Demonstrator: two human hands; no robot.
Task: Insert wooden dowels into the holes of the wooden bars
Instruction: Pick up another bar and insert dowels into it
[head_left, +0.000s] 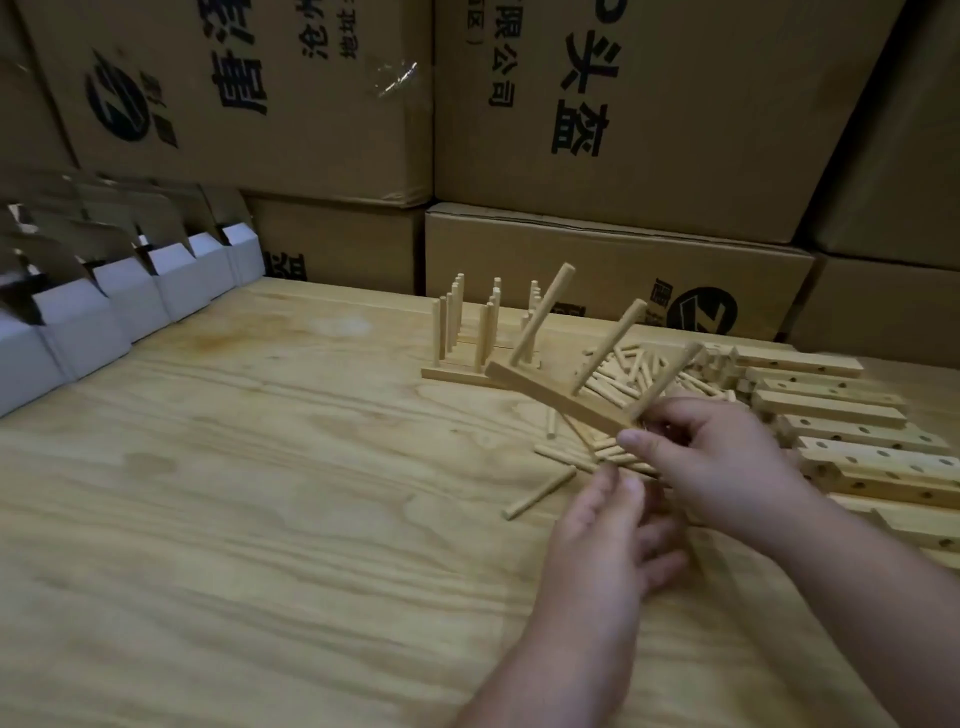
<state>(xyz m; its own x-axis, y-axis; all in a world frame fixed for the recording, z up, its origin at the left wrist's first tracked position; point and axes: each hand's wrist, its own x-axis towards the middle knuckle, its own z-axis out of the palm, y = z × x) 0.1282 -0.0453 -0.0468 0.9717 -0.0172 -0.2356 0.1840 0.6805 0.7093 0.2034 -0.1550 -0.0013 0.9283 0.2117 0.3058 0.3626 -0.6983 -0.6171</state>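
Observation:
My right hand (722, 457) grips one end of a wooden bar (550, 396) that is lifted off the table and tilted. Three dowels stand in the bar, among them a long one (540, 318) near its far end. My left hand (608, 535) is just below the bar's near end, its fingertips close to it; what it holds cannot be told. A pile of loose dowels (631, 371) lies behind the bar. One loose dowel (540, 491) lies on the table left of my hands. Finished bars with upright dowels (467, 332) stand at the back.
A row of drilled bars without dowels (852, 436) lies at the right on the plywood table (260, 493). White cardboard boxes (104, 312) line the left edge. Large brown cartons (623, 130) are stacked behind the table.

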